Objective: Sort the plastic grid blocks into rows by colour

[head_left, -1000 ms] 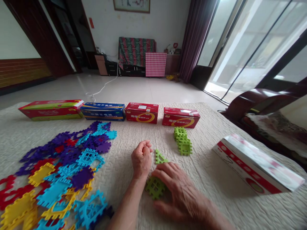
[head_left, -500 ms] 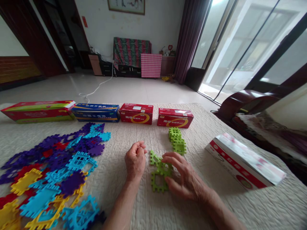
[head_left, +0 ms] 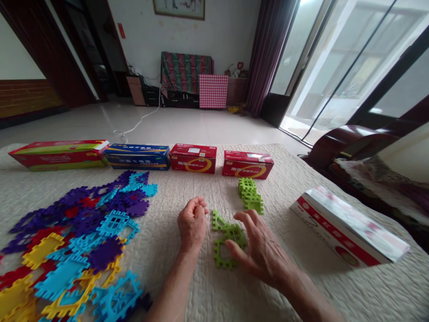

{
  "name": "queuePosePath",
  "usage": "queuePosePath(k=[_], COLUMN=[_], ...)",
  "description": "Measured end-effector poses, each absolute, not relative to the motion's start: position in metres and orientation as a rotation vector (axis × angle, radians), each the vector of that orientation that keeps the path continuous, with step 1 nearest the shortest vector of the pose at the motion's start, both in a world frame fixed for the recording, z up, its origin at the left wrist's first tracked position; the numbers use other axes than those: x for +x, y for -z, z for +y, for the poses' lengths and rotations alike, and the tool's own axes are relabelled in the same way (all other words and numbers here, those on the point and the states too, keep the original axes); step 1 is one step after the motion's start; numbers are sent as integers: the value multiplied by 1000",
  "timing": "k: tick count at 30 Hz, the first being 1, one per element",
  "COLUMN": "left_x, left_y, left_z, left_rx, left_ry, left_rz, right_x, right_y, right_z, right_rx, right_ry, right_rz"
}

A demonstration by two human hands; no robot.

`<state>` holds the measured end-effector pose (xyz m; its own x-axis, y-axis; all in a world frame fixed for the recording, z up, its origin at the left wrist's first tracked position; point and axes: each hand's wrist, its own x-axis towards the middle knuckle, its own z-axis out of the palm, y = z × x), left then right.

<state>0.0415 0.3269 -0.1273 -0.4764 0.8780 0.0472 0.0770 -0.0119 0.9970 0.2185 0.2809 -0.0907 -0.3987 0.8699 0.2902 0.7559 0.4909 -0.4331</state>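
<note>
The right hand lies low over the cream quilted cover with its fingers spread apart, clamped on nothing; the thumb tip touches the green tiles, three loose pieces lying flat in a short chain just left of it, and the forefinger reaches over the middle one; the tiles sit between the two hands. The left hand rests on the cover just left of the chain, fingers curled together into a loose fist; whether anything is inside it cannot be told; its knuckles stand just beside the farthest tile, and contact is not clear.

Beyond the right fingertips a small green stack stands near, with a little bare cover between; behind it a row of boxes lines the far edge of the cover: a red-and-green box, a blue box, a red box and a second red box, the last just beside the stack. To the right, bare cover runs open as far as a long white-and-red box lying slantwise near the right edge, where the cover falls away beside a dark wooden chair. To the left, a strip of bare cover parts the left forearm from a wide heap of coloured tiles, purple, blue, yellow and red, which spreads to the left and near borders of the view.
</note>
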Motion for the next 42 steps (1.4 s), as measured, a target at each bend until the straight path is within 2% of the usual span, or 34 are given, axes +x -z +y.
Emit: queuePosePath(k=[5, 12, 21, 42], left_x=[42, 42, 42, 42], left_y=[128, 128, 129, 128], left_z=[328, 327, 328, 328], left_rx=[1020, 1025, 1025, 1050], left_ry=[-1555, -1527, -1525, -1547], left_rz=[1619, 1628, 1619, 1634], right_x=[208, 223, 272, 274], right_y=[100, 84, 108, 114], right_z=[277, 288, 319, 317], right_rx=[-1568, -1480, -1209, -1171], right_ry=[-208, -381, 102, 96], right_rz=[-2207, -2201, -2009, -2098])
